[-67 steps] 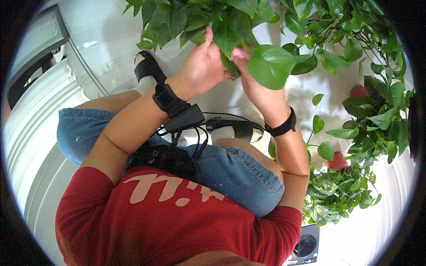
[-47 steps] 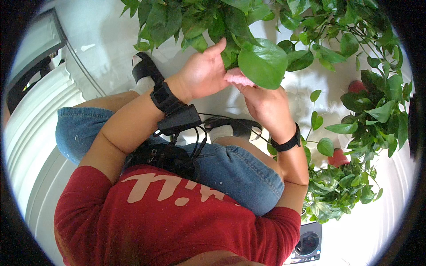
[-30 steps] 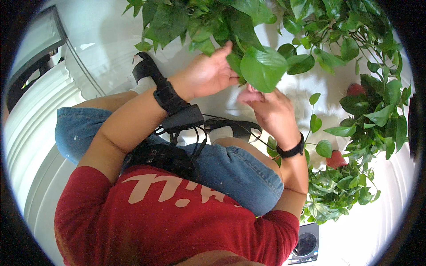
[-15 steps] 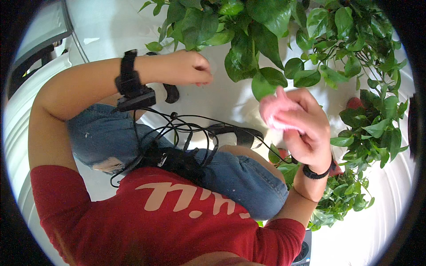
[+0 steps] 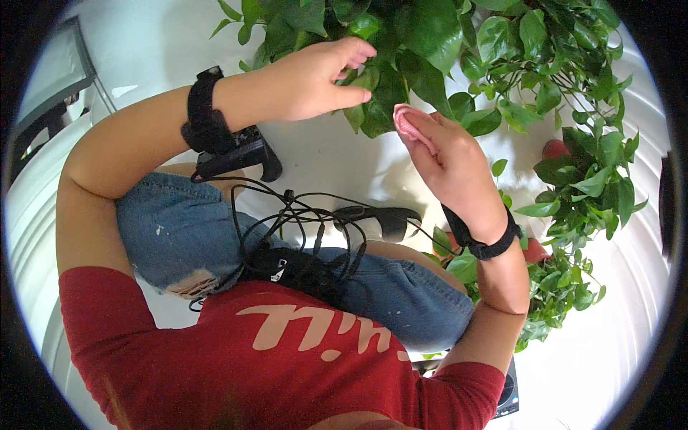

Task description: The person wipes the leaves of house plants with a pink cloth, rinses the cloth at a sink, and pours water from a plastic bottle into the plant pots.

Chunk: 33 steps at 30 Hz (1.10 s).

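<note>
My left hand (image 5: pixel 315 80) reaches to the lower leaves of a large green potted plant (image 5: pixel 430 32). Its thumb and fingers are apart, with nothing between them; the fingertips overlap the leaves, though whether they touch cannot be told. My right hand (image 5: pixel 455 159) is closed on a folded pink cloth (image 5: pixel 411 123), which pokes out between thumb and fingers just below a broad hanging leaf (image 5: pixel 387 93). Most of the cloth is hidden in the palm.
Several trailing leafy plants (image 5: pixel 573 179) stand along the right, some in reddish pots (image 5: pixel 555 149). Black cables (image 5: pixel 308 215) loop over my lap from a black device strapped at my left wrist (image 5: pixel 240 154). A dark-framed object (image 5: pixel 54 79) stands at far left; a black device (image 5: pixel 507 390) lies lower right.
My left hand has risen toward the leaves, its fingers opening from a curl. My right hand, still holding the pink cloth, has moved left and up toward the plant.
</note>
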{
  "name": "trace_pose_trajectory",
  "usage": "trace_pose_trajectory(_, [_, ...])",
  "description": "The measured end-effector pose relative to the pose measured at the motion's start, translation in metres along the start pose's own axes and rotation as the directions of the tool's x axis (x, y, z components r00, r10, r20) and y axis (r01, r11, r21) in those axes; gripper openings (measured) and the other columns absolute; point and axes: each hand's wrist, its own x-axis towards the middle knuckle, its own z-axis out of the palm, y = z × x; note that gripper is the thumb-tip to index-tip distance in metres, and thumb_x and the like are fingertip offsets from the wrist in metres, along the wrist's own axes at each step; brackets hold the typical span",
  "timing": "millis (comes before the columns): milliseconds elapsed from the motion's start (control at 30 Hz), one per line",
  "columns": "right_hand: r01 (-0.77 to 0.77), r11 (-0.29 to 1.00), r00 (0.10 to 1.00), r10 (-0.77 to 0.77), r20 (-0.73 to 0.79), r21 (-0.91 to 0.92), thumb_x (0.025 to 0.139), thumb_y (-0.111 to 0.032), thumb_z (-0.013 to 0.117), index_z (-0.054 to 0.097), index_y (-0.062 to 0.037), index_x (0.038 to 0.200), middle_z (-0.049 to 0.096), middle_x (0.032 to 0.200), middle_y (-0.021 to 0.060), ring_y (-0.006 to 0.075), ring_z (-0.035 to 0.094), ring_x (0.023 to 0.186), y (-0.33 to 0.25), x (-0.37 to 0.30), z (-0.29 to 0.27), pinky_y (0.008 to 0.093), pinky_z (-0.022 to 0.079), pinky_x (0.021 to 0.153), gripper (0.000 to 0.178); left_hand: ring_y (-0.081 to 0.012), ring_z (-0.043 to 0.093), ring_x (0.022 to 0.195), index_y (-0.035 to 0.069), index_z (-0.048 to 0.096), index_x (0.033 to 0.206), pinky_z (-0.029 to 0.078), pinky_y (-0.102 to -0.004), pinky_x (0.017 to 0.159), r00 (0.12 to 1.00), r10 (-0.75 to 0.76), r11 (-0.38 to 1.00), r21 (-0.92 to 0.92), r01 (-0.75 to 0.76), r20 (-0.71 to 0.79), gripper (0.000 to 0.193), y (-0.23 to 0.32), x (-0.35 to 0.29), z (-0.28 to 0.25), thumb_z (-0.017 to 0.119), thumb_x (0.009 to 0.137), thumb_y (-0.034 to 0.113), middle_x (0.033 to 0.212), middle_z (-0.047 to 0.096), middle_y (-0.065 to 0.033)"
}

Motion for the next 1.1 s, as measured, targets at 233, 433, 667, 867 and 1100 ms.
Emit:
trace_pose_trajectory(233, [-0.412, 0.600, 0.911, 0.248, 0.330, 0.685, 0.087, -0.009, 0.050, 0.051, 0.0033, 0.120, 0.060, 0.096, 0.0017, 0.0084, 0.055, 0.083, 0.004, 0.011, -0.001, 0.0217, 0.045, 0.075, 0.036, -0.0340, 0.059, 0.097, 0.000, 0.045, 0.122, 0.049, -0.0379, 0.082, 0.994, 0.105, 0.946, 0.311, -0.089, -0.034, 0.057, -0.029, 0.020, 0.009, 0.071, 0.079, 0.027, 0.110, 0.058, -0.0209])
trace_pose_trajectory(433, [-0.448, 0.493, 0.894, 0.250, 0.372, 0.746, 0.087, -0.009, 0.050, 0.054, 0.0018, 0.118, 0.060, 0.100, 0.0004, 0.0080, 0.055, 0.087, 0.000, 0.015, 0.003, 0.0208, 0.044, 0.078, 0.033, -0.0162, 0.061, 0.089, -0.001, 0.054, 0.117, 0.048, -0.0299, 0.077, 0.969, -0.201, 0.956, -0.189, 0.226, 0.143, 0.037, -0.033, 0.023, -0.003, 0.060, 0.087, 0.021, 0.097, 0.063, -0.0083])
trace_pose_trajectory(667, [-0.228, 0.934, 0.964, 0.255, -0.069, 0.274, 0.084, -0.008, 0.056, 0.059, -0.0065, 0.114, 0.061, 0.094, 0.0122, 0.0196, 0.061, 0.072, -0.002, 0.027, 0.014, 0.0301, 0.050, 0.063, 0.030, -0.0088, 0.057, 0.083, 0.000, 0.058, 0.116, 0.048, -0.0247, 0.079, 0.924, -0.281, 0.715, -0.585, 0.382, 0.260, 0.030, -0.027, 0.010, -0.002, 0.052, 0.088, 0.009, 0.092, 0.060, -0.0008])
trace_pose_trajectory(867, [0.064, 0.846, 0.971, -0.174, -0.161, -0.530, 0.077, -0.004, 0.060, 0.059, -0.0095, 0.114, 0.059, 0.097, 0.0149, 0.0315, 0.063, 0.072, -0.018, 0.053, 0.038, 0.0377, 0.052, 0.059, 0.037, -0.0104, 0.058, 0.086, 0.000, 0.062, 0.106, 0.049, -0.0266, 0.083, 0.922, -0.286, 0.692, -0.609, 0.387, 0.261, 0.023, -0.036, 0.010, 0.004, 0.051, 0.087, 0.006, 0.093, 0.061, -0.0023])
trace_pose_trajectory(1100, [0.194, 0.876, 0.941, -0.293, -0.169, -0.441, 0.081, -0.008, 0.058, 0.066, -0.0112, 0.104, 0.059, 0.097, 0.0084, 0.0245, 0.064, 0.070, -0.006, 0.046, 0.057, 0.0324, 0.054, 0.057, 0.025, -0.0157, 0.060, 0.097, -0.007, 0.051, 0.118, 0.048, -0.0303, 0.090, 0.903, -0.360, 0.422, -0.822, 0.382, 0.235, 0.032, -0.021, 0.009, -0.004, 0.054, 0.088, 0.005, 0.103, 0.061, -0.0090])
